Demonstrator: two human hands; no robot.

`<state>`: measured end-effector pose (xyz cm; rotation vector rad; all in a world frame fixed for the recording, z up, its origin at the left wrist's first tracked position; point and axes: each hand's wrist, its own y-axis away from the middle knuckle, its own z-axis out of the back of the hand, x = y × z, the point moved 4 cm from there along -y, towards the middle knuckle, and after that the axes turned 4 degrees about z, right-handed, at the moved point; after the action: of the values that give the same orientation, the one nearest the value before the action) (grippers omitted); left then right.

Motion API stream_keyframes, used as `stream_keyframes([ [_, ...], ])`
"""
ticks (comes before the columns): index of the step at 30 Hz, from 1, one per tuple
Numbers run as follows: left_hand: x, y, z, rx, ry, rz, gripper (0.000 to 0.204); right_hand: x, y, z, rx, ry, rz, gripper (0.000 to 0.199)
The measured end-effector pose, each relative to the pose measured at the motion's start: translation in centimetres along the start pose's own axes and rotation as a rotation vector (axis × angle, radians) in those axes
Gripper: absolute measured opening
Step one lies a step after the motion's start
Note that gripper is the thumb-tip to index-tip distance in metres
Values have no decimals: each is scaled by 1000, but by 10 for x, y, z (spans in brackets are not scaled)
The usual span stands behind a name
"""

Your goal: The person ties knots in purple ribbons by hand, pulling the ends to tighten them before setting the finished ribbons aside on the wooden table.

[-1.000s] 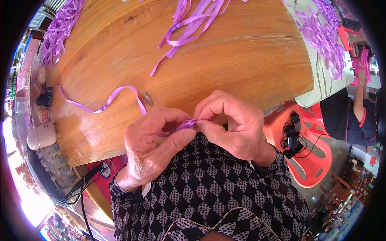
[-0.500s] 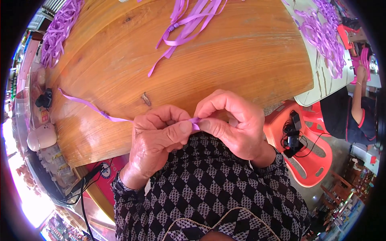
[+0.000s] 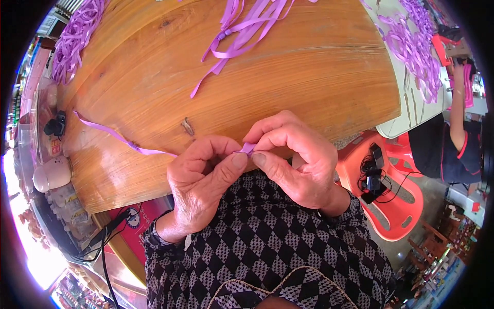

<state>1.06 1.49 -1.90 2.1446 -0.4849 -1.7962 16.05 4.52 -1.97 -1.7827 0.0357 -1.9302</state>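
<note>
A thin purple ribbon [image 3: 119,136] runs from the left part of the wooden table [image 3: 309,67] to my hands at the near edge. My left hand [image 3: 201,180] and my right hand [image 3: 294,158] meet there, thumbs and fingertips pinching the ribbon's end together. A small folded bit of ribbon shows between the fingertips. The remainder of that end is hidden inside my fingers.
A bundle of purple ribbons [image 3: 242,36] lies at the table's far middle, another heap [image 3: 74,38] at the far left. More ribbons [image 3: 411,46] cover a pale table to the right, where another person [image 3: 453,144] sits. A red plastic chair [image 3: 391,195] holds black cables.
The ribbon's loose length has been pulled straighter across the table toward my hands. My hands stay together at the table edge, fingers shifting slightly on the ribbon end.
</note>
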Motion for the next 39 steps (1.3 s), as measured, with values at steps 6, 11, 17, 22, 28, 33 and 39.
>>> stream_keyframes([
  [6,-3,-1,2,152,-88,-94,15,-9,6,0,9,-259,-227,5],
  [11,-12,-4,-3,211,-432,-373,19,-10,6,3,-48,-247,-207,7],
  [17,-7,3,-3,-79,-538,-411,14,-7,8,0,-53,-259,-197,10],
  [22,-20,3,0,11,-725,-526,13,-5,7,5,-75,-219,-155,10],
  [28,-24,3,-4,8,-679,-617,15,-4,7,1,-99,-257,-203,12],
  [33,-18,-1,-1,100,-514,-464,17,-4,8,3,-56,-208,-127,11],
  [39,-15,-2,-1,91,-406,-267,19,-3,7,4,-39,-148,-78,9],
])
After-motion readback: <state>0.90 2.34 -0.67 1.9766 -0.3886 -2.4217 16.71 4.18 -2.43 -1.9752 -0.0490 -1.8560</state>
